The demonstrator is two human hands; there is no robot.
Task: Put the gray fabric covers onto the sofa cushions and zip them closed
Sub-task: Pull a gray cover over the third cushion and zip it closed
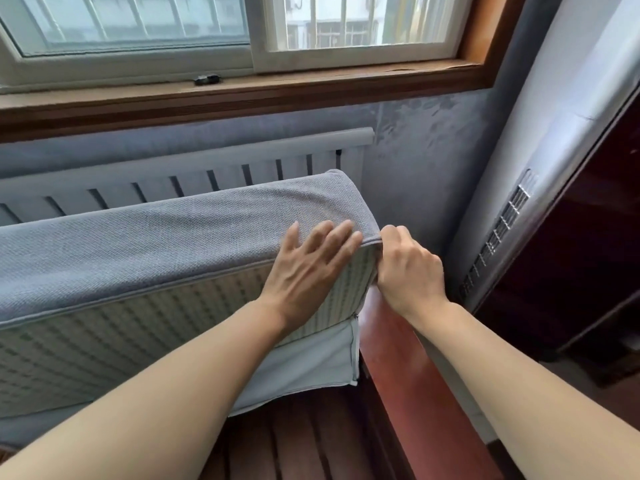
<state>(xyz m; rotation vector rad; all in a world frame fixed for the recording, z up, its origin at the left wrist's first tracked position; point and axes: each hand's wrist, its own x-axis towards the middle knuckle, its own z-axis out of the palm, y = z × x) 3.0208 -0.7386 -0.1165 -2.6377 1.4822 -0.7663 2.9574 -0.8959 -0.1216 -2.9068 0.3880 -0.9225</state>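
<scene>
Gray cover (173,233) is pulled over the cushion (138,334), which stands on edge on the wooden sofa seat (311,441) in front of the radiator (194,174). I see my left hand (304,268) laid flat on the cushion's top right corner, fingers (332,237) straight and spread — holding nothing. My right hand (408,268) is curled, pinching the cover's piped edge at that corner. Both forearms reach forward — the wooden armrest (398,358) lies under the right one.
</scene>
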